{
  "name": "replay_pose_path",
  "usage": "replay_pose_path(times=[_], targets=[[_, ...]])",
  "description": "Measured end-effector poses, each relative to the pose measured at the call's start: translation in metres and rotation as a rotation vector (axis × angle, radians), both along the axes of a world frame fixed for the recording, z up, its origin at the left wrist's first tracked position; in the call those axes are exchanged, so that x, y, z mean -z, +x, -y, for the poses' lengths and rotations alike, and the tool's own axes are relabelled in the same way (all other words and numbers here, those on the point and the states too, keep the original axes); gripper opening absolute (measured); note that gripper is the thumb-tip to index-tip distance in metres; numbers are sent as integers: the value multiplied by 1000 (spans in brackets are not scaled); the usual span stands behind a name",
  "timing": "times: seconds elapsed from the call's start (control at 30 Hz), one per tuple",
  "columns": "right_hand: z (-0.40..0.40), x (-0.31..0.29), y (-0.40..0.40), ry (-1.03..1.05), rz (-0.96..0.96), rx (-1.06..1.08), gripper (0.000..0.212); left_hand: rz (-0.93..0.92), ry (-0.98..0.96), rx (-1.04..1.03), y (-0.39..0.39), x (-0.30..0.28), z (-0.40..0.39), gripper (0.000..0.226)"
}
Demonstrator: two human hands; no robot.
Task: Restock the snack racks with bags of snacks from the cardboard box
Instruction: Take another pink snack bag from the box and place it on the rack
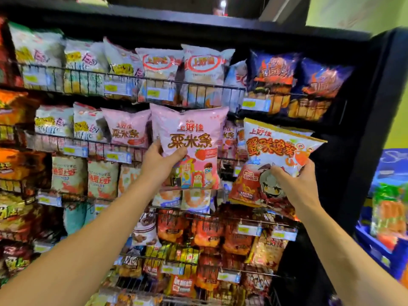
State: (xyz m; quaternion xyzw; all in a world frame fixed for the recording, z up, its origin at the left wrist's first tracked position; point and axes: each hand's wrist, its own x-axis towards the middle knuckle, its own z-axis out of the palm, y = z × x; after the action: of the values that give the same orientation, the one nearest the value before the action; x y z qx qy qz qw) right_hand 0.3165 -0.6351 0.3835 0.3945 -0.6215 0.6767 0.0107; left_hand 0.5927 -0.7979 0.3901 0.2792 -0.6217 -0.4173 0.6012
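My left hand (162,161) grips a pink snack bag (192,138) by its lower left side and holds it up in front of the second wire rack (88,141), beside matching pink bags (127,129). My right hand (294,181) grips a white and red snack bag (276,155) at its lower right, tilted, in front of the right end of the same row. The cardboard box is out of view.
Black shelving with several wire racks full of snack bags fills the view. The top rack (176,82) holds white bags and blue bags (276,71). Lower racks (220,215) hold red and orange bags. A blue display (388,206) stands at the right.
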Motion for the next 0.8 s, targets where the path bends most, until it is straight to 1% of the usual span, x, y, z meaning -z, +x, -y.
replay_pose_path(times=[0.07,0.13,0.27,0.3,0.43,0.5,0.67,0.73,0.8], targets=[[9,0,-20,-8,7,11,69,-42,-48,-50,-23,-15,16,40],[16,2,-37,-22,23,15,70,-62,-80,-115,-42,-30,30,43],[30,8,-59,-24,20,9,71,-51,-125,-146,-76,-45,55,68],[34,10,-63,-27,20,4,70,-39,-136,-156,-85,-46,59,70],[52,14,-71,-30,27,-8,66,16,-152,-164,-117,-45,72,54],[58,12,-71,-41,28,-15,65,37,-160,-143,-129,-44,80,51],[71,6,-75,-80,24,-12,59,141,-223,-120,-151,-38,99,62],[77,5,-73,-85,23,-10,59,183,-264,-123,-155,-33,109,66],[81,5,-70,-89,19,-6,61,273,-297,-130,-155,-28,120,70]])
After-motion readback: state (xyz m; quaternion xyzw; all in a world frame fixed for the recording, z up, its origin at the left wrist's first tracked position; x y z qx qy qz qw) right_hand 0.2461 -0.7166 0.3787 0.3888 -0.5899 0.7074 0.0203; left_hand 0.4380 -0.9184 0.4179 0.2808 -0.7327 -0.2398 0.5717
